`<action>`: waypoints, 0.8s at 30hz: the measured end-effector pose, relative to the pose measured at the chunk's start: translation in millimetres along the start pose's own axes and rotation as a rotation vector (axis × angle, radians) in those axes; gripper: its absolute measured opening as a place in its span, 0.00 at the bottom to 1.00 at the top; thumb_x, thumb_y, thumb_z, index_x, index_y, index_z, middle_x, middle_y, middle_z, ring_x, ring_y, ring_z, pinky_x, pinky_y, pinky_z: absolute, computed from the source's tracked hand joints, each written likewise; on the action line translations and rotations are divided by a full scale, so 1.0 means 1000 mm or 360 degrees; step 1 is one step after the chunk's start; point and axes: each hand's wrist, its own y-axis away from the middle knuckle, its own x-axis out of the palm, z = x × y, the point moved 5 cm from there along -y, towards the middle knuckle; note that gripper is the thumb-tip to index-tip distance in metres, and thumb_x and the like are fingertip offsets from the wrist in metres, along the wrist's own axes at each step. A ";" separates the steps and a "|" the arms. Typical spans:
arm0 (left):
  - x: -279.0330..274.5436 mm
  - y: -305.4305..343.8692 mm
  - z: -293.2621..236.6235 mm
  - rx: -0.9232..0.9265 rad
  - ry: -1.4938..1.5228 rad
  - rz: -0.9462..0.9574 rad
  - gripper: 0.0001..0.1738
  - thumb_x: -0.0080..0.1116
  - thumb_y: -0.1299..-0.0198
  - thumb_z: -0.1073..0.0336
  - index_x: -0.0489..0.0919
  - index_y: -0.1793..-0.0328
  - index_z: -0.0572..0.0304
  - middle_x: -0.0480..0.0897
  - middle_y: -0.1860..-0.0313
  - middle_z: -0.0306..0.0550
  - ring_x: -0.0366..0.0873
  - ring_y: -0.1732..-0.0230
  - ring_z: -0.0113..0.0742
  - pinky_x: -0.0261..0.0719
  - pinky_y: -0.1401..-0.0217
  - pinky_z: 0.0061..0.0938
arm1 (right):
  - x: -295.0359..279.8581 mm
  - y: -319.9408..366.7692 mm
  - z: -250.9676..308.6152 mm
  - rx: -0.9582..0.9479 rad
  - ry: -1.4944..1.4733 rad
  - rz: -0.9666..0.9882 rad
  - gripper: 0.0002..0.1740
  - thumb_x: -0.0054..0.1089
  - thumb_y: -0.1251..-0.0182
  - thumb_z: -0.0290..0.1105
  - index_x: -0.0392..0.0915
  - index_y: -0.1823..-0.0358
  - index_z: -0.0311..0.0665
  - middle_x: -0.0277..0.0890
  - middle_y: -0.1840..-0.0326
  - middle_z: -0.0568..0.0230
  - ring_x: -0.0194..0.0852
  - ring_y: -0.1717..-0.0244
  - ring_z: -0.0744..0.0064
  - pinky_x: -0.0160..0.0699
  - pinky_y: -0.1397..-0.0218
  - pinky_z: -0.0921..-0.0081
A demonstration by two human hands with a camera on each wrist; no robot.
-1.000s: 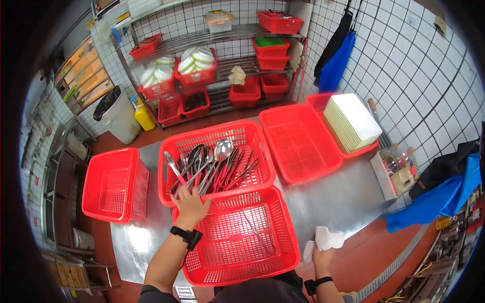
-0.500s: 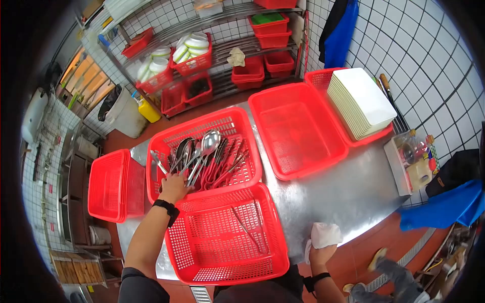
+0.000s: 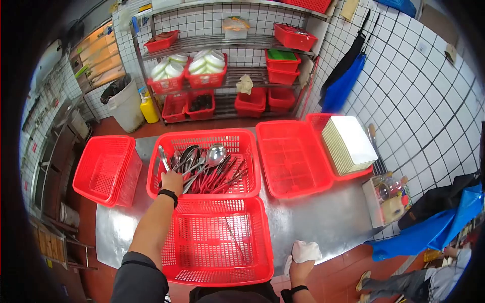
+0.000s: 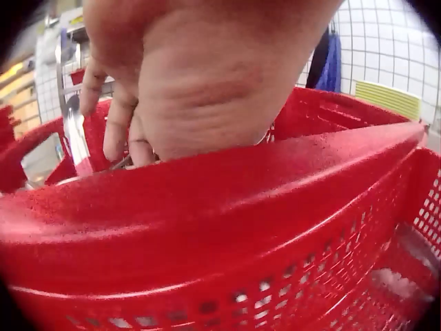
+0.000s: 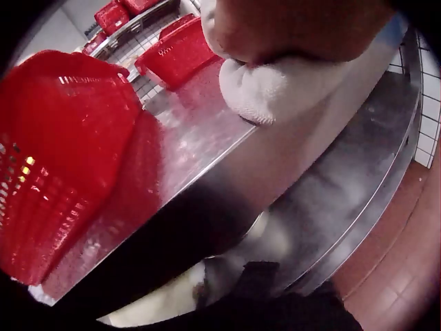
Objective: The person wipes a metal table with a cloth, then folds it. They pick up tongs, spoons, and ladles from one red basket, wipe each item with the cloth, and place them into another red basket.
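Note:
My left hand (image 3: 172,183) reaches over the near left rim of a red basket (image 3: 204,133) full of utensils. In the left wrist view its fingers (image 4: 118,127) point down behind the rim, beside a metal utensil with a red handle (image 4: 78,138); what they hold, if anything, I cannot tell. A large slotted-looking metal spoon (image 3: 216,154) and several red-handled tongs (image 3: 222,177) lie heaped there. In front stands a second red basket (image 3: 267,242) with slim metal tongs (image 3: 234,237) inside. My right hand (image 3: 302,272) grips a bunched white cloth (image 3: 306,251) near the table's front edge.
Stacked red baskets (image 3: 103,171) stand left on the metal table (image 3: 323,217). To the right are a red tray (image 3: 293,161), a stack of pale trays (image 3: 349,144) and a box of bottles (image 3: 386,199). A person's legs (image 3: 394,285) show at lower right.
My left hand has shifted to the left along the basket rim, close to the red-handled utensil. The right hand keeps hold of the cloth. The head view has swung about.

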 end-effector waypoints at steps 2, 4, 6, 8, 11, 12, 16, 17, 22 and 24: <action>-0.010 0.012 0.002 0.0036 0.0060 0.0051 0.14 0.55 0.39 0.57 0.84 0.54 0.53 0.86 0.55 0.48 0.81 0.47 0.47 0.72 0.43 0.46 | -0.004 0.005 0.006 0.0075 0.0087 0.0058 0.23 0.65 0.43 0.30 0.76 0.45 0.34 0.77 0.46 0.43 0.74 0.42 0.41 0.73 0.41 0.57; -0.026 0.019 0.009 -0.0103 0.0255 -0.0244 0.15 0.56 0.40 0.57 0.81 0.52 0.57 0.86 0.58 0.50 0.84 0.51 0.48 0.72 0.45 0.45 | -0.011 0.011 0.012 0.0114 -0.0176 0.0048 0.21 0.63 0.42 0.29 0.77 0.45 0.34 0.77 0.46 0.43 0.74 0.42 0.41 0.73 0.42 0.57; -0.030 0.022 0.014 -0.0113 0.0436 -0.0199 0.14 0.55 0.40 0.59 0.79 0.54 0.58 0.86 0.60 0.53 0.84 0.54 0.51 0.74 0.47 0.47 | 0.000 0.010 -0.012 0.0054 -0.0095 -0.0003 0.20 0.62 0.41 0.29 0.77 0.46 0.35 0.78 0.48 0.44 0.75 0.43 0.42 0.72 0.42 0.57; -0.035 0.033 0.024 -0.0129 0.0616 -0.0167 0.12 0.55 0.41 0.62 0.78 0.55 0.60 0.86 0.61 0.56 0.85 0.57 0.55 0.77 0.50 0.48 | -0.002 0.009 -0.004 -0.0376 -0.0259 -0.0085 0.13 0.56 0.35 0.30 0.79 0.51 0.36 0.79 0.51 0.47 0.77 0.46 0.49 0.73 0.47 0.59; -0.070 0.078 0.055 -0.0249 0.0843 -0.0607 0.09 0.54 0.41 0.66 0.74 0.59 0.65 0.83 0.66 0.63 0.83 0.60 0.62 0.80 0.58 0.51 | -0.028 -0.006 0.013 -0.0854 -0.0422 0.0439 0.17 0.48 0.27 0.30 0.75 0.41 0.37 0.76 0.44 0.51 0.72 0.39 0.53 0.69 0.38 0.62; -0.085 0.103 0.072 -0.0217 0.0944 -0.0693 0.09 0.53 0.40 0.66 0.73 0.59 0.66 0.82 0.66 0.65 0.82 0.61 0.64 0.78 0.59 0.52 | -0.027 -0.003 -0.002 -0.0856 -0.0411 0.0439 0.17 0.48 0.27 0.30 0.75 0.41 0.37 0.76 0.44 0.51 0.72 0.39 0.53 0.69 0.38 0.62; -0.093 0.208 0.118 -0.0126 0.1406 -0.1174 0.11 0.56 0.39 0.66 0.69 0.59 0.65 0.77 0.70 0.65 0.75 0.67 0.67 0.68 0.65 0.53 | -0.048 -0.002 -0.040 0.0277 -0.1176 -0.0006 0.24 0.37 0.19 0.39 0.60 0.27 0.37 0.69 0.33 0.54 0.68 0.33 0.57 0.62 0.27 0.62; -0.088 0.231 0.119 -0.0189 0.1670 -0.0810 0.13 0.57 0.36 0.63 0.70 0.57 0.66 0.76 0.71 0.65 0.74 0.67 0.67 0.69 0.65 0.51 | -0.065 -0.002 -0.015 0.0266 -0.1412 0.0033 0.28 0.35 0.17 0.44 0.55 0.24 0.37 0.66 0.30 0.55 0.67 0.31 0.58 0.60 0.24 0.62; -0.006 0.292 0.101 -0.0197 0.2111 0.0001 0.18 0.49 0.28 0.56 0.73 0.53 0.68 0.79 0.67 0.64 0.80 0.62 0.62 0.75 0.59 0.45 | -0.068 0.016 0.053 0.0240 -0.1887 0.0366 0.34 0.30 0.19 0.55 0.55 0.24 0.38 0.64 0.28 0.54 0.63 0.28 0.58 0.61 0.25 0.59; -0.005 0.306 0.082 -0.0169 0.2242 -0.0061 0.21 0.43 0.26 0.53 0.74 0.53 0.68 0.81 0.62 0.66 0.81 0.57 0.62 0.76 0.56 0.45 | -0.047 0.025 0.080 0.0200 -0.2014 0.0516 0.36 0.28 0.20 0.58 0.54 0.24 0.38 0.63 0.27 0.54 0.61 0.27 0.59 0.60 0.24 0.59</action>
